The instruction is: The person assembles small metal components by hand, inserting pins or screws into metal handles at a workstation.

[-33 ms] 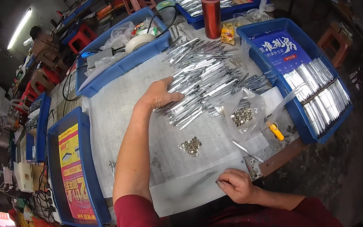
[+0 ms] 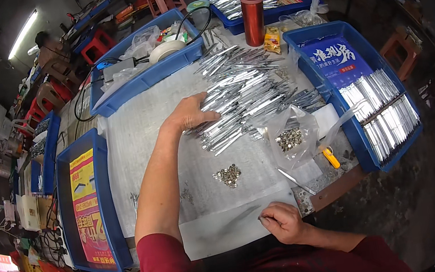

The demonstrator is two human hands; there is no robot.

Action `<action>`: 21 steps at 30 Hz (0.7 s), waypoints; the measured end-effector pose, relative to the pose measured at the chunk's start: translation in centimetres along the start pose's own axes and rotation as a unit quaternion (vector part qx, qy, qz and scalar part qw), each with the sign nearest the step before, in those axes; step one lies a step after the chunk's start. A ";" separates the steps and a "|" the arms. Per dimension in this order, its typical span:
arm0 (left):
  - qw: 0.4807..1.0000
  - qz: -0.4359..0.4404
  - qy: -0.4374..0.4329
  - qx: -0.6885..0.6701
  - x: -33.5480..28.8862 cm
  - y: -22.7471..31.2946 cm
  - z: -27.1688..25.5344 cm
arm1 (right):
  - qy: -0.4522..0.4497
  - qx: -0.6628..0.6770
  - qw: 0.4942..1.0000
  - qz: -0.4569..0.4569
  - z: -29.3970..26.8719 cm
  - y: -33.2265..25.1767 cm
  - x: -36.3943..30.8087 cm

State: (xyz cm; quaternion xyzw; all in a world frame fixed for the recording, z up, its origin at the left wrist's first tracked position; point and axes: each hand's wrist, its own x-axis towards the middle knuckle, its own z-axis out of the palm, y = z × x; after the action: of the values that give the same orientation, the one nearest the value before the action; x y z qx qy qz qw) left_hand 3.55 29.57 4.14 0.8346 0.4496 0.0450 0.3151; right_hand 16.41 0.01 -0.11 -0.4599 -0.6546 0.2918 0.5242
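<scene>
A large heap of thin silvery metal strips (image 2: 248,95) lies across the middle of the white-covered table. My left hand (image 2: 191,111) rests at the heap's left edge, thumb and fingers apart, touching the strips; part of its fingers is hidden there. By the near table edge, my right hand (image 2: 284,223) is curled closed, its thumb against the fingers. A dark spot shows at its fingertips, too small to name. Between the hands sits a small pile of round metal pieces (image 2: 228,176). More such pieces fill a clear plastic bag (image 2: 291,133) right of it.
On the right stands a blue tray (image 2: 363,131) with rows of strips. Another blue tray (image 2: 111,208) lies left, and a blue bin (image 2: 147,78) behind. A red flask (image 2: 253,18), a yellow-handled cutter (image 2: 331,158) and a slim pointed tool (image 2: 296,181) are on the table.
</scene>
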 end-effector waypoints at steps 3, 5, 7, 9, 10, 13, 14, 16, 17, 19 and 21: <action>1.000 -0.003 0.009 0.015 0.1 0.2 0.1 | -0.003 0.001 1.000 0.001 0.0 0.0 0.0; 1.000 -0.007 -0.011 0.018 0.2 0.7 -0.2 | -0.001 0.005 1.000 0.002 0.0 0.0 0.0; 0.999 -0.011 -0.030 0.021 0.6 0.9 -0.4 | -0.007 0.009 1.000 0.006 0.0 0.0 0.0; 0.998 -0.017 -0.042 0.053 1.0 1.0 -0.5 | -0.006 0.007 1.000 0.005 0.0 0.0 0.0; 0.998 -0.017 -0.043 0.053 1.1 1.2 -0.5 | -0.006 0.006 1.000 0.003 0.0 0.1 -0.1; 0.995 -0.024 -0.060 0.077 1.3 1.7 -0.8 | -0.006 0.014 1.000 -0.002 0.0 0.0 0.1; 0.994 -0.024 -0.064 0.083 1.5 1.9 -0.7 | -0.006 0.013 1.000 -0.001 0.0 0.0 0.1; 0.994 -0.023 -0.069 0.088 1.8 2.0 -0.6 | -0.007 0.012 1.000 -0.001 0.0 0.1 0.1; 0.994 -0.022 -0.071 0.086 1.9 2.0 -0.6 | -0.007 0.012 1.000 -0.001 0.0 0.1 0.1; 0.993 -0.022 -0.073 0.085 2.2 1.8 -0.6 | -0.005 0.013 1.000 -0.004 0.0 0.1 0.1; 0.994 -0.028 -0.059 0.090 2.5 1.3 -0.4 | -0.007 0.013 1.000 -0.005 0.0 0.1 0.1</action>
State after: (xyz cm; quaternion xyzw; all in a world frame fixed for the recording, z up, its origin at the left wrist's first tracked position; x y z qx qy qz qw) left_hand 5.84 31.18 4.63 0.8481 0.4553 -0.0540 0.2654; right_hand 16.44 0.10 -0.13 -0.4474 -0.6566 0.3011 0.5273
